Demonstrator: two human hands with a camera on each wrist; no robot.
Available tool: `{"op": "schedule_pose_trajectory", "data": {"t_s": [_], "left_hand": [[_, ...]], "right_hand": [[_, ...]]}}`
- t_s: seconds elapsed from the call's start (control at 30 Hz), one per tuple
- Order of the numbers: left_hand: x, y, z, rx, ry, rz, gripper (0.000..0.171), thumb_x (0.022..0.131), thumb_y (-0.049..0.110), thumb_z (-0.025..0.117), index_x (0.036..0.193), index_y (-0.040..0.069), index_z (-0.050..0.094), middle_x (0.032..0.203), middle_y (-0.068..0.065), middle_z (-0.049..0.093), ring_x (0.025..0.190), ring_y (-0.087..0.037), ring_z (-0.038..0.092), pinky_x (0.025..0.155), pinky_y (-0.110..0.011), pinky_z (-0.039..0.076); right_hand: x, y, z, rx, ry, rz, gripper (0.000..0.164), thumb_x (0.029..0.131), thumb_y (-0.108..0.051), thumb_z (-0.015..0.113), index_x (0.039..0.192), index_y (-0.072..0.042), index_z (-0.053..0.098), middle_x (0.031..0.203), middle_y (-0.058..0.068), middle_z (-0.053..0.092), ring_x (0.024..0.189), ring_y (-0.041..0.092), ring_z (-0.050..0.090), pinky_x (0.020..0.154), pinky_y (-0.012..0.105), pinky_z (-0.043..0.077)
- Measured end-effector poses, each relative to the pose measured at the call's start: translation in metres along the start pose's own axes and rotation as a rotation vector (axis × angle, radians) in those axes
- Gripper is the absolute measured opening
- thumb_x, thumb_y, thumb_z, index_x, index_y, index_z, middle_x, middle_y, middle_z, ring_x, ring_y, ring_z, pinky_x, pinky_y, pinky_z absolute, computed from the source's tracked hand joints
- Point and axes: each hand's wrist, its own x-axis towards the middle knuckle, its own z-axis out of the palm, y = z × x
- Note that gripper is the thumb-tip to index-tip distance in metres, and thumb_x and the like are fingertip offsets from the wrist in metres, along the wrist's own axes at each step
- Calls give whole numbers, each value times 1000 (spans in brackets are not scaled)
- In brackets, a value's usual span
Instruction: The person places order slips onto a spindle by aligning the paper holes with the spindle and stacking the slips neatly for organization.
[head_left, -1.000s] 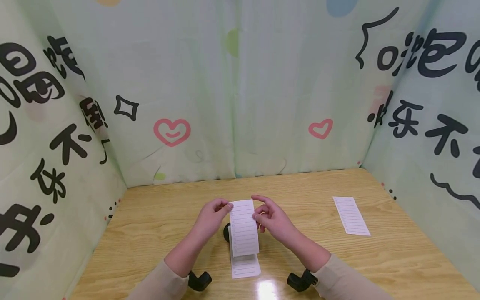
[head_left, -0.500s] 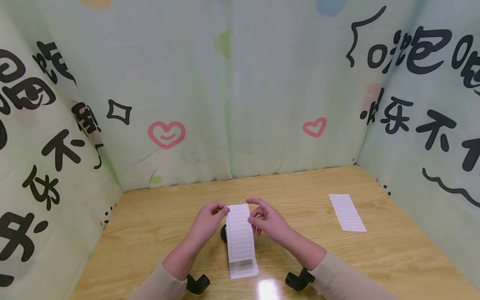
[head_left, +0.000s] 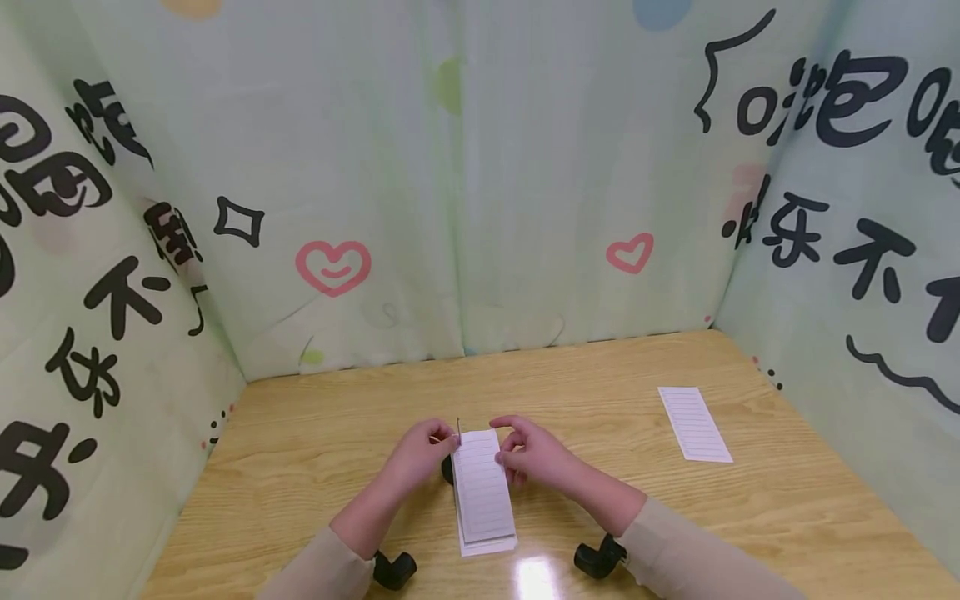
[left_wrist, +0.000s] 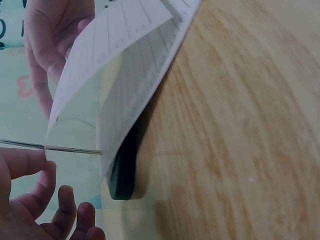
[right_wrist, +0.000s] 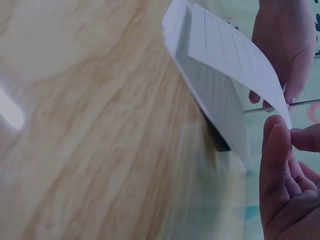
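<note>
A lined paper slip [head_left: 482,487] is bowed over other slips, with the thin metal rod of a paper spike [left_wrist: 75,149] passing through it near its far left corner. The lower slips [right_wrist: 177,37] are also on the rod, above the spike's black base [left_wrist: 123,175]. My left hand [head_left: 422,450] pinches the top slip by that corner, right beside the rod. On the slip's right edge, my right hand [head_left: 534,452] pinches it between thumb and fingers. The rod's tip shows above the paper in the head view. Most of the base is hidden under the slips.
Another lined slip [head_left: 695,424] lies flat on the wooden table [head_left: 600,379], to the right. Printed curtains [head_left: 420,208] stand along the back and both sides. A black strap-mounted piece [head_left: 600,557] sits at each wrist.
Both hands have moved down with the top slip, nearer the slips below. The spike's rod now sticks up through it, where earlier no rod showed above the paper.
</note>
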Motion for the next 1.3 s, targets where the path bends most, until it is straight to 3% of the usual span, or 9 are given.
{"op": "schedule_pose_trajectory", "data": {"t_s": [0.2,0.47,0.63,0.83,1.03,1.3], "left_hand": [[4,-11,6,35,-33,-31,14,96,24,67,95,11,64,93,-5,60,77,-21,53,64,-31,44],[7,-20,11,177,-28,22,14,91,19,72,86,10,63,81,-4,55,67,-18,50,56,-30,40],[5,-18,11,232,-4,-4,16,90,21,74,86,12,62,89,-6,53,70,-20,50,56,-31,39],[3,-18,8,226,13,-24,19,90,24,74,95,10,63,89,-4,55,75,-20,51,63,-33,41],[0,-21,2,219,-17,-33,25,90,23,74,108,10,63,96,-5,56,85,-23,52,75,-40,44],[-4,-26,-3,247,-81,27,38,89,20,75,125,14,65,108,-10,60,92,-26,54,82,-47,46]], "right_hand": [[4,10,5,-52,-53,16,53,93,0,64,141,2,44,79,7,63,54,20,60,51,34,51],[7,18,10,-156,-80,32,50,92,-2,67,138,-1,47,76,4,61,56,17,57,53,31,47],[6,17,12,-222,-78,28,50,91,-4,69,136,-1,48,73,1,59,56,15,53,53,29,44],[5,16,9,-256,-61,31,52,90,-8,71,137,-1,49,75,0,59,58,13,53,53,28,44],[2,16,-5,-293,-13,14,51,90,-11,72,136,-4,51,78,1,59,58,15,53,53,29,44],[-7,23,-42,-339,35,15,52,92,-15,70,139,-5,51,79,2,58,59,18,54,55,31,43]]}}
